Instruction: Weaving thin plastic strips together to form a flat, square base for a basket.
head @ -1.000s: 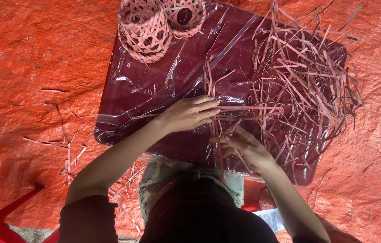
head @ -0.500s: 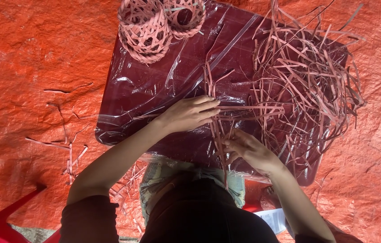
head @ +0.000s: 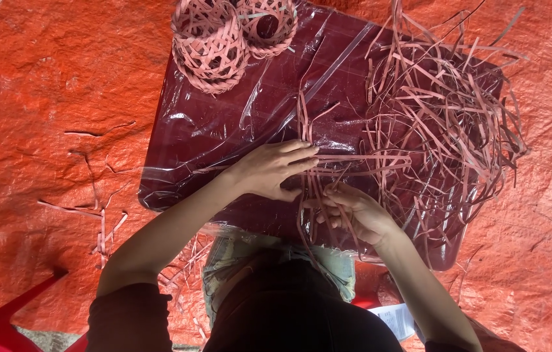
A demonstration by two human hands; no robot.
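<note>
While the left hand (head: 269,171) presses flat on crossed strips (head: 348,163), the right hand (head: 354,212) pinches several.

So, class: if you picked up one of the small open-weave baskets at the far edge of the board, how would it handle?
The nearer woven basket is mostly gaps between thin strips, so probably very light. Its round shape suggests it might roll if tipped. Thin strips probably flex when squeezed.

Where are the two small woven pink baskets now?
In the head view, the two small woven pink baskets stand side by side at the far left corner of the dark red plastic-covered table.
</note>
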